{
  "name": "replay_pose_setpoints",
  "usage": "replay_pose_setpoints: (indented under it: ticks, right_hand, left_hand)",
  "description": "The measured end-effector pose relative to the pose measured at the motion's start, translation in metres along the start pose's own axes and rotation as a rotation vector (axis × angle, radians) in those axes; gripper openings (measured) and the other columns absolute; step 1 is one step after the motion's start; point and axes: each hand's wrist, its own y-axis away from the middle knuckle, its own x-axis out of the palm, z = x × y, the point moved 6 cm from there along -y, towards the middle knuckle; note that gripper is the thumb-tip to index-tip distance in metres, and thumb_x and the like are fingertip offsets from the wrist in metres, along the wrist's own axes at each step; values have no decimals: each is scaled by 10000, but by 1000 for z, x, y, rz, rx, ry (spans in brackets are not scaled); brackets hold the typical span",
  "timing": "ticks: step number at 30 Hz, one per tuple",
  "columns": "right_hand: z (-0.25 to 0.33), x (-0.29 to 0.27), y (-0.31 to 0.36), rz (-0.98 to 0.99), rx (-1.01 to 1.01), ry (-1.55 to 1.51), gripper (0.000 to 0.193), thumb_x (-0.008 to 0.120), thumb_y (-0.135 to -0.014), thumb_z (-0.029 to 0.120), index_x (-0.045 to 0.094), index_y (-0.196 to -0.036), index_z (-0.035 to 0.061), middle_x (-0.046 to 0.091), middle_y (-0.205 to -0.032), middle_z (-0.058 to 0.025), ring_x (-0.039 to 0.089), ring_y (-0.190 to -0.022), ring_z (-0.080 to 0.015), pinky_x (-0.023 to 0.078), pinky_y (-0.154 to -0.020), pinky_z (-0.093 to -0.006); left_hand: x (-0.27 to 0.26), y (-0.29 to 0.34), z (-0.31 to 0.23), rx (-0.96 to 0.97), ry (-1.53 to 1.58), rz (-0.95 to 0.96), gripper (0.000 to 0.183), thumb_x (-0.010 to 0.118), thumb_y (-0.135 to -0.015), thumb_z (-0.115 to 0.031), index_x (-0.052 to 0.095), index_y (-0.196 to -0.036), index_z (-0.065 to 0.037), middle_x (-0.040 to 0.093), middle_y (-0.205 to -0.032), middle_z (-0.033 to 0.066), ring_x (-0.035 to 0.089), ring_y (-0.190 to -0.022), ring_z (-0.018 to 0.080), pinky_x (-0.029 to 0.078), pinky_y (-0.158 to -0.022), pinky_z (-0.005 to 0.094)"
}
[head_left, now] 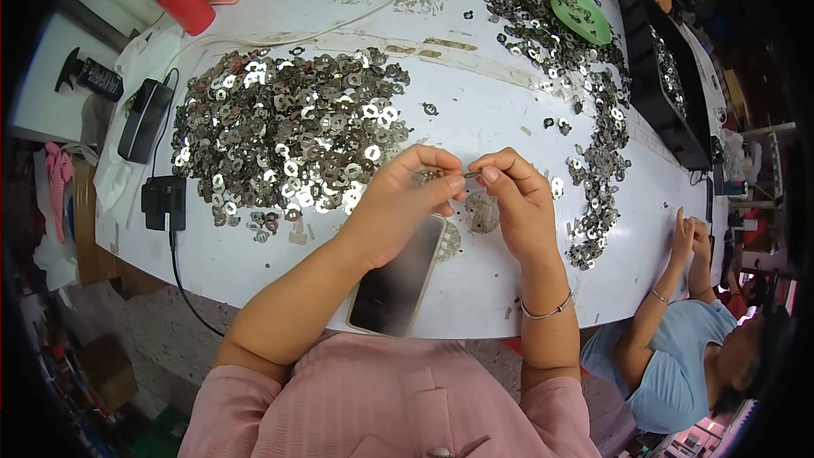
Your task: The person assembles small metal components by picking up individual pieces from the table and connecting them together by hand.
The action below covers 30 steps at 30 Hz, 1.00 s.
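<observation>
Left hand (405, 203): thumb and index brought narrow, tips meeting on a small metal piece (472, 175). Right hand (519, 203): thumb and forefinger pinched at the piece's other end. More grey metal shows within the curl of the left fingers; cannot tell whether it is held or lies behind.

Technique (judgement): light fingertip pinch, one hand steadying while the other works; keep the thumbs off the middle so the joint stays visible, and avoid bending the thin metal. Low over the bench would be wise, since a dropped part could be lost among the others.

Position: piece sits directly between the two sets of fingertips, touching both, above the bench (479, 309). It appears nearly edge-on; exact shape too small to read.

Outward: phone (392, 288) at the bench's near edge, partly under the left forearm. Large heap of flat metal parts (288, 127) beyond and left of the left hand, toward the bench's left edge. Black power adapter (164, 202) on that edge. Right of the right hand, a trail of parts (596, 203) runs toward the far edge, reaching a green dish (599, 31). Black bin (651, 102) along the right edge.
</observation>
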Motion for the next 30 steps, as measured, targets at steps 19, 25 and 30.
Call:
replay_pose_setpoints:
  ticks: [19, 25, 30]
  right_hand:
    - [32, -22, 4, -179, -344, 897, 126, 660, -826, 106, 694, -946, 87, 564, -771, -25, 503, -701, -144, 359, -695, -287]
    - [31, -55, 5, -196, -299, 1099, 106, 661, -800, 95, 685, -904, 100, 579, -784, -23, 521, -754, -200, 330, -773, -340]
    - [35, -61, 7, -61, -270, 1076, 147, 705, -736, 44, 691, -878, 79, 602, -768, -37, 547, -715, -191, 387, -728, -320]
  left_hand:
    - [4, 3, 11, -243, 189, 35, 201, 540, -943, -215, 604, -984, -29, 588, -945, 43, 546, -836, 137, 451, -732, 268]
    - [1, 1, 11, -196, 188, -21, 212, 552, -942, -252, 594, -970, -46, 599, -957, 66, 564, -853, 160, 458, -763, 289]
    - [-5, 0, 12, -158, 188, -16, 246, 543, -949, -295, 580, -869, -65, 610, -960, 104, 587, -861, 189, 475, -762, 308]
